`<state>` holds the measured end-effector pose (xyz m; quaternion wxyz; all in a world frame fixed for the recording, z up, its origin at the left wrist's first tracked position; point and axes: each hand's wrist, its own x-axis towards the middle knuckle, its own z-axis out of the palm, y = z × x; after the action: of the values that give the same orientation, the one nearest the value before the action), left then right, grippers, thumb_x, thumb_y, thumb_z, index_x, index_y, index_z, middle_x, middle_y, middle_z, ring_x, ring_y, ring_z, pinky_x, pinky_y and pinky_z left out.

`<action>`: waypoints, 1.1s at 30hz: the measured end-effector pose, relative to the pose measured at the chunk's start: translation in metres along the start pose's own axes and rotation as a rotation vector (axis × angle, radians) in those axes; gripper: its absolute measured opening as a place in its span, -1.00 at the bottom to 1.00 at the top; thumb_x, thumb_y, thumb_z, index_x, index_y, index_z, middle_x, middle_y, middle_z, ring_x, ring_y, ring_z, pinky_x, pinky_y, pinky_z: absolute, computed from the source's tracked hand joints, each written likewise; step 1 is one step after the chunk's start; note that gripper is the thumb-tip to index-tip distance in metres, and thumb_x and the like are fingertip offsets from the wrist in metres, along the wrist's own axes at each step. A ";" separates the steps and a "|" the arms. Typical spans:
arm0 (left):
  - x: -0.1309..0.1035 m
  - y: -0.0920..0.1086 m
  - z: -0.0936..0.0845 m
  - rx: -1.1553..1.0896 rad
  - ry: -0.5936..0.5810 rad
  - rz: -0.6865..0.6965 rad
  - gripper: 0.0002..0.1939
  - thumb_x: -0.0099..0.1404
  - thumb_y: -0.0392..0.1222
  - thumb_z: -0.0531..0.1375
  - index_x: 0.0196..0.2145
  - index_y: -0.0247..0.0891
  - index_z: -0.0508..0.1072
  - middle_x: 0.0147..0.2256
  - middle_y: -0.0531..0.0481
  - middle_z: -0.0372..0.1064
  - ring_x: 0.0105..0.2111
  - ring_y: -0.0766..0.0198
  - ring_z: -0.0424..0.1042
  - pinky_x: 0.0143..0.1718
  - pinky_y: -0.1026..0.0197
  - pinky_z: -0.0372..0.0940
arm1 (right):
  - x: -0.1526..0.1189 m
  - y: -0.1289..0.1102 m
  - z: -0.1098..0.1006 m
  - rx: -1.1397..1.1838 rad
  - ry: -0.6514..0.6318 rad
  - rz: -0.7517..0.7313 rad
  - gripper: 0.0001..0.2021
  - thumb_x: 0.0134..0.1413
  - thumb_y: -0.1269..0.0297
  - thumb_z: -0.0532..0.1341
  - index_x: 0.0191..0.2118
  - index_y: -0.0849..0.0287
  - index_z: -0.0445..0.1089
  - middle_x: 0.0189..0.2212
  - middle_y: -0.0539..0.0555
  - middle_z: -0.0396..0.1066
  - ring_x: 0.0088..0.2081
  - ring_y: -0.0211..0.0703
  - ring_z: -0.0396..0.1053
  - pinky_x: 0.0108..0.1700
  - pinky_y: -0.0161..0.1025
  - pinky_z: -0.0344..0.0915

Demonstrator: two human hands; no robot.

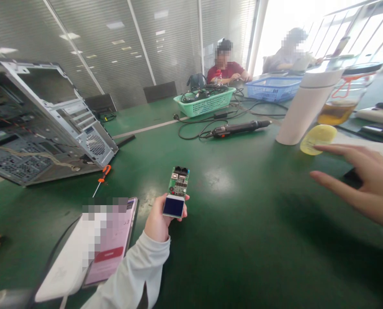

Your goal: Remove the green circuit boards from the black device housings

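My left hand [159,219] is closed around the lower end of a green circuit board [178,184], which carries a small dark display, black sockets and many tiny parts. Over at the right, my right hand [362,182] has its fingers spread and holds nothing. Its index fingertip reaches the edge of a yellow rounded object [318,138]; whether they touch I cannot tell. Just left of my left forearm lie a phone [114,244] with a lit pink screen and a white flat device [69,262], side by side.
An open computer case [56,120] stands at left, an orange-handled screwdriver [101,177] beside it. Farther back are an electric screwdriver [239,128], a green basket [204,105] of cables and a blue basket [272,90]. A white tumbler [304,107] stands right. Two people sit beyond; another person's fingers show at far left.
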<state>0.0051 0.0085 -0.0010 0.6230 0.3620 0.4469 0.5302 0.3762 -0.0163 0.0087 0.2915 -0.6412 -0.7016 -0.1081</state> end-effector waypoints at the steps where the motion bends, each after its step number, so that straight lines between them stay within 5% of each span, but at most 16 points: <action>1: 0.002 -0.003 -0.001 0.039 -0.011 -0.021 -0.61 0.08 -0.01 0.05 -0.49 -0.41 0.51 -0.70 -0.07 0.36 -0.67 0.27 0.28 -0.67 0.30 0.08 | 0.006 -0.028 0.006 0.109 -0.022 -0.076 -0.33 0.15 -0.28 -0.10 0.10 0.20 0.18 0.00 0.27 0.24 0.07 0.08 0.18 0.15 0.01 0.10; 4: 0.006 -0.007 -0.004 0.185 -0.017 -0.012 -0.58 0.06 0.05 0.07 -0.46 -0.39 0.51 -0.68 -0.05 0.36 -0.65 0.23 0.30 -0.66 0.27 0.11 | 0.019 -0.104 0.028 0.473 -0.202 -0.226 -0.53 0.23 -0.03 0.01 0.13 0.15 0.13 0.05 0.17 0.19 0.08 -0.07 0.19 0.14 -0.08 0.15; 7: 0.003 -0.004 -0.003 0.375 -0.017 0.159 -0.67 0.10 0.00 0.11 -0.47 -0.32 0.52 -0.53 -0.07 0.45 -0.47 0.17 0.38 -0.43 0.21 0.24 | 0.028 -0.156 0.049 0.824 -0.366 -0.089 -0.49 0.19 -0.08 0.00 0.11 0.17 0.15 -0.05 0.16 0.27 -0.12 -0.13 0.32 -0.10 -0.15 0.34; 10: -0.004 0.001 -0.001 0.572 -0.087 0.267 -0.70 0.15 -0.06 0.09 -0.52 -0.27 0.52 -0.51 -0.04 0.45 -0.42 0.15 0.38 -0.35 0.21 0.22 | 0.036 -0.180 0.061 1.047 -0.635 0.072 -0.42 0.11 -0.16 0.00 0.04 0.25 0.21 -0.31 0.11 0.34 -0.40 -0.24 0.33 -0.42 -0.31 0.31; 15: -0.011 0.005 0.002 0.740 -0.143 0.285 -0.64 0.18 -0.04 0.06 -0.64 -0.23 0.45 -0.63 -0.01 0.34 -0.54 0.18 0.30 -0.45 0.21 0.13 | 0.037 -0.178 0.063 1.227 -0.851 0.130 -0.54 -0.04 -0.13 0.16 -0.36 0.28 0.27 -0.58 -0.02 0.24 -0.59 -0.40 0.18 -0.61 -0.47 0.12; 19: -0.009 0.004 0.001 0.696 -0.132 0.254 -0.68 0.15 -0.04 0.07 -0.52 -0.26 0.52 -0.52 -0.05 0.46 -0.45 0.13 0.37 -0.39 0.20 0.19 | 0.037 -0.175 0.063 1.270 -1.057 0.288 -0.74 0.05 0.12 0.11 -0.35 0.27 0.25 -0.60 -0.05 0.25 -0.64 -0.42 0.22 -0.67 -0.53 0.07; 26: 0.002 -0.005 -0.010 0.377 -0.003 0.116 -0.60 0.10 0.07 0.10 -0.31 -0.28 0.54 -0.48 0.04 0.27 -0.52 0.22 0.33 -0.57 0.25 0.22 | 0.037 -0.177 0.064 1.289 -1.083 0.381 -0.71 0.09 0.35 0.15 -0.05 0.31 0.25 -0.50 0.00 0.35 -0.55 -0.37 0.34 -0.61 -0.53 0.23; 30: -0.003 -0.004 -0.005 0.437 0.013 0.203 -0.66 0.11 -0.01 0.12 -0.28 -0.26 0.54 -0.45 0.02 0.29 -0.47 0.22 0.32 -0.49 0.25 0.23 | 0.034 -0.174 0.071 1.269 -1.084 0.334 -0.65 0.12 0.19 0.17 -0.04 0.32 0.26 -0.44 0.04 0.36 -0.52 -0.37 0.32 -0.59 -0.49 0.24; 33: -0.011 -0.001 0.002 0.533 0.022 0.307 -0.71 0.16 -0.07 0.11 -0.27 -0.25 0.54 -0.43 0.00 0.36 -0.41 0.20 0.33 -0.39 0.23 0.22 | 0.029 -0.172 0.077 1.211 -0.969 0.188 -0.53 0.00 -0.02 0.24 -0.13 0.31 0.31 -0.47 0.02 0.31 -0.54 -0.36 0.23 -0.58 -0.44 0.19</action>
<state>0.0065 -0.0029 0.0005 0.4142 0.5701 0.5169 0.4860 0.1899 0.0216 0.0004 0.2597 -0.4028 -0.6304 0.6107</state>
